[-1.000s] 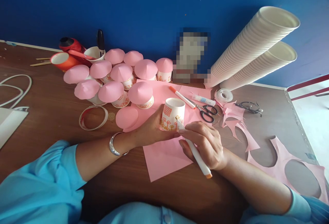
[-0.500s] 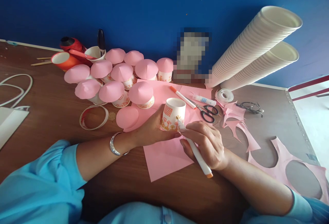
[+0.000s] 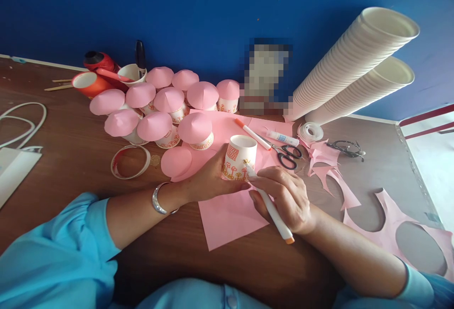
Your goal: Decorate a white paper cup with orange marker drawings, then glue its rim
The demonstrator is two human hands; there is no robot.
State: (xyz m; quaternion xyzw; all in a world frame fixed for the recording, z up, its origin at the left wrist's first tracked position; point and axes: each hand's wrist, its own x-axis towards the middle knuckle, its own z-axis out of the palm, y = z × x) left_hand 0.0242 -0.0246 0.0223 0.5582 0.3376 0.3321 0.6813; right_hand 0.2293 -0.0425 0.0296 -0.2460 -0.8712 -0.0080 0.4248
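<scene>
My left hand (image 3: 213,172) is wrapped round a white paper cup (image 3: 239,157), its thumb along the front near the base. Red and yellow-brown flowers and a red grid window are drawn on the cup's side. My right hand (image 3: 285,198) grips a white marker pen (image 3: 273,214) with an orange end; its tip is at a small yellow-brown mark on the cup. Beneath lies pink paper (image 3: 232,221). Just behind the cup rest another marker (image 3: 252,134) with a red-orange cap and black-handled scissors (image 3: 289,156).
Several decorated cups with pink cone roofs (image 3: 195,128) stand at the back left. Two tall stacks of paper cups (image 3: 340,63) lean at the right. Around them are a glue stick (image 3: 283,137), clear tape (image 3: 311,131), eyeglasses (image 3: 345,149), pink paper scraps (image 3: 386,224) and a tape roll (image 3: 130,162).
Both hands keep nearly the same pose on the cup and marker. The whole view has shifted very slightly.
</scene>
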